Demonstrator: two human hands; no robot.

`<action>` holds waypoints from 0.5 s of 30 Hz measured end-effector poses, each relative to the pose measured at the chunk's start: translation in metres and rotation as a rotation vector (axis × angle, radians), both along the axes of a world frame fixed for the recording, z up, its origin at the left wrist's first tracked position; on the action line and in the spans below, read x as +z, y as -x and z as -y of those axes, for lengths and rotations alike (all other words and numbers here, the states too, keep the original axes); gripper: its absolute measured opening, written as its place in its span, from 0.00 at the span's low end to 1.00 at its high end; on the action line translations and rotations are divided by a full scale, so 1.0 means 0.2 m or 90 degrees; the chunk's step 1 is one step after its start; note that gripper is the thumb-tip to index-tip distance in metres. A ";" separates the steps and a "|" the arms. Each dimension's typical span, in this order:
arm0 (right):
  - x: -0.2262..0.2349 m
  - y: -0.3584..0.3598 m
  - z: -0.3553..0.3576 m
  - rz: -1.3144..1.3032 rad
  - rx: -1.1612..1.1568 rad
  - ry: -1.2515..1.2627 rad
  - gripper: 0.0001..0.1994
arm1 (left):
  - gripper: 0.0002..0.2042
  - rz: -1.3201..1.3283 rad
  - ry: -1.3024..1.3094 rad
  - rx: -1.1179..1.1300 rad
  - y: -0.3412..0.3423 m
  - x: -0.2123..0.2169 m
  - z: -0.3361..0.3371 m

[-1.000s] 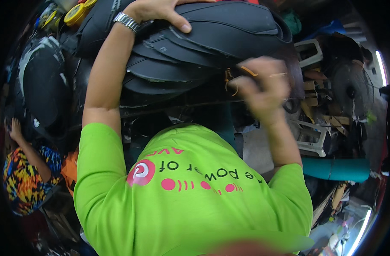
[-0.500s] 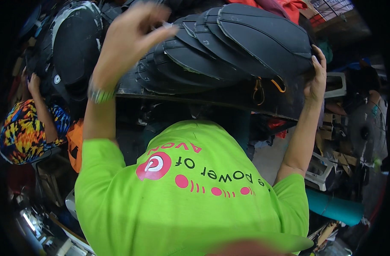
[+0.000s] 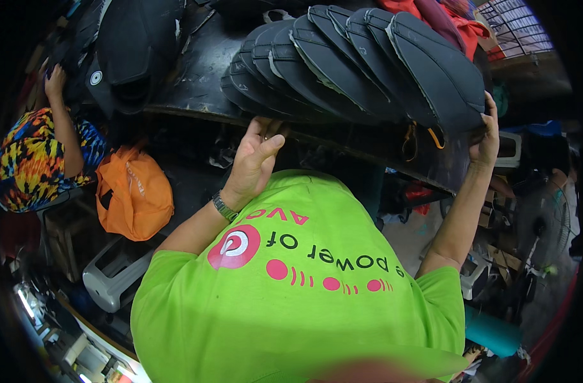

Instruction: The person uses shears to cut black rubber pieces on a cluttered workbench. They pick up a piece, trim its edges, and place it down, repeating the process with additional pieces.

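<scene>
Several black padded panels [image 3: 342, 70] with pale, rough edges lie overlapped in a fanned row along the dark table [image 3: 195, 83]. At the right end of the row, my right hand [image 3: 485, 137] has its fingers curled round the edge of the last panel; its thumb is hidden. My left hand [image 3: 253, 159], with a watch [image 3: 224, 207] at the wrist, is at the table's front edge, just below the left part of the row. Its thumb stands apart from the bent fingers, whose tips are partly hidden, and nothing shows in it.
Orange-handled scissors [image 3: 437, 137] hang at the table's front edge. To the left lie a larger black piece [image 3: 135, 45] and an orange bag [image 3: 135, 191] above a grey stool [image 3: 116, 274]. A person in a colourful shirt [image 3: 36, 156] works at far left. Red cloth [image 3: 457, 32] lies behind the panels.
My left hand has come down from above the panels to the table's front edge. The panels now show more spread out. My right hand keeps its hold at the row's right end.
</scene>
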State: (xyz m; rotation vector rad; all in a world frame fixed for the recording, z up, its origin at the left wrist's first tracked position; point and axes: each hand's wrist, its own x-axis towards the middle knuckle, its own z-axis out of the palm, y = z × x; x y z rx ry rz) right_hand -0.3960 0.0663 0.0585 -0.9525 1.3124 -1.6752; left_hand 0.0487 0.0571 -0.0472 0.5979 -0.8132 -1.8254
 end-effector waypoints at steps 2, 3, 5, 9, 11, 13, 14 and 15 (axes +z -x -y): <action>-0.03 0.02 -0.04 0.010 0.013 -0.010 0.27 | 0.29 -0.052 0.025 0.047 0.05 0.01 0.03; -0.05 0.03 -0.05 0.020 0.004 -0.040 0.27 | 0.29 -0.080 0.037 0.066 0.08 0.01 0.04; -0.09 0.03 -0.08 0.008 0.030 -0.042 0.27 | 0.26 -0.140 -0.020 0.070 0.14 0.01 0.10; -0.18 -0.01 -0.08 0.078 -0.001 -0.094 0.27 | 0.21 -0.116 -0.087 0.124 0.21 0.02 0.18; -0.23 -0.05 -0.09 0.091 -0.007 -0.095 0.26 | 0.15 -0.064 -0.109 0.170 0.18 0.03 0.22; -0.28 -0.09 -0.12 0.077 -0.008 -0.055 0.26 | 0.18 -0.043 -0.122 0.168 0.14 0.04 0.23; -0.29 -0.10 -0.13 0.098 -0.029 -0.069 0.26 | 0.20 -0.102 -0.100 0.143 0.13 0.05 0.24; -0.30 -0.12 -0.15 0.119 -0.024 -0.064 0.26 | 0.22 -0.156 -0.088 0.130 0.13 0.06 0.25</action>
